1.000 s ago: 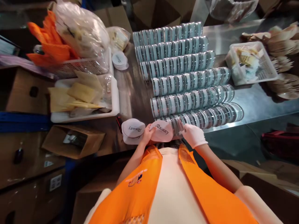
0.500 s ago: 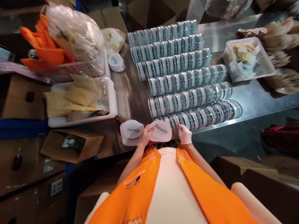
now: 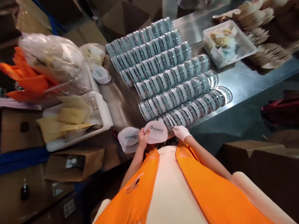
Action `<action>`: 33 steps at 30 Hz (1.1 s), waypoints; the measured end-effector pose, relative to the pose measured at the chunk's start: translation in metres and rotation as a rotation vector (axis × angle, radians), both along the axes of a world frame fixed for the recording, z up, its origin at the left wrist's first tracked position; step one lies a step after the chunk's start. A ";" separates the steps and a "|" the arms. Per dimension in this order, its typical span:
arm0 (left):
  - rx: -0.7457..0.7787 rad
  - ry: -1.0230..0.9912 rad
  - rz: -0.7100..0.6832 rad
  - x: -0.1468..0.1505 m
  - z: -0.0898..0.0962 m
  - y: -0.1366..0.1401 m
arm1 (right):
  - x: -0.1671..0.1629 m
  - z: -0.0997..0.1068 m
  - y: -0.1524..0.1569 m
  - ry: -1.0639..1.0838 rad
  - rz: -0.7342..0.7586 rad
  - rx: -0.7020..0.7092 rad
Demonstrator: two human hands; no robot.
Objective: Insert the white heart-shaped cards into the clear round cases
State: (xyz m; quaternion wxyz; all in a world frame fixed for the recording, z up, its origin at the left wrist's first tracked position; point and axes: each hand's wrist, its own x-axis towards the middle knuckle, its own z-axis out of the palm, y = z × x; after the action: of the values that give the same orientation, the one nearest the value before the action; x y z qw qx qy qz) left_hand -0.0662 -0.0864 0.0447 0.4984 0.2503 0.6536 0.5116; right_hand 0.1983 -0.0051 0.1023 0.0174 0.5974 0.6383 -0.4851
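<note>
My bare left hand (image 3: 143, 138) pinches a white rounded card (image 3: 156, 132) printed with "beauty" in dark letters. Left of it, on the metal table, lies a small pile of matching cards (image 3: 128, 137), the print upside down to me. My right hand (image 3: 182, 133), in a white glove, is closed with its fingertips by the near left end of the front row of clear round containers (image 3: 198, 107). Whatever sits between those fingertips is too small to make out. Several such rows stand on edge, slanting across the table.
At left are a white tray (image 3: 106, 115) with yellowish padded envelopes, plastic-bagged goods (image 3: 53, 56), orange cloth (image 3: 32, 82) and another card pile (image 3: 101, 75). A white basket (image 3: 245, 48) of packets stands at back right beside wooden-looking pieces (image 3: 271, 56). Cardboard boxes (image 3: 77, 163) flank the table.
The camera view has turned, so the table slants more. My right hand has come slightly left, nearer the front row's end. The card stays in my left hand.
</note>
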 end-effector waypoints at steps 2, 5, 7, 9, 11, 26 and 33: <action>0.005 0.037 0.029 -0.003 0.004 0.000 | -0.009 0.018 -0.003 -0.258 0.022 0.082; -0.004 0.033 0.018 -0.007 0.011 -0.001 | -0.020 0.042 -0.002 -0.261 0.048 0.255; -0.012 0.003 -0.032 -0.005 0.015 -0.003 | -0.027 0.049 0.003 -0.081 0.104 0.308; -0.018 -0.022 -0.078 -0.001 0.018 -0.003 | -0.032 0.051 0.009 0.007 0.178 0.312; -0.017 -0.041 -0.112 0.002 0.021 -0.005 | -0.033 0.050 0.013 -0.012 0.216 0.324; -0.012 -0.041 -0.098 -0.025 0.023 -0.024 | 0.015 0.080 -0.019 -0.078 0.099 0.646; 0.055 0.047 -0.138 -0.019 0.029 -0.018 | -0.007 0.086 -0.013 -0.205 0.274 0.648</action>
State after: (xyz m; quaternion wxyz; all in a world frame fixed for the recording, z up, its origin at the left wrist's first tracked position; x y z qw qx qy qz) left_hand -0.0852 -0.1042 0.0736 0.5099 0.3205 0.6319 0.4878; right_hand 0.1911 -0.0184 0.1885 -0.0440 0.5266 0.8279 -0.1882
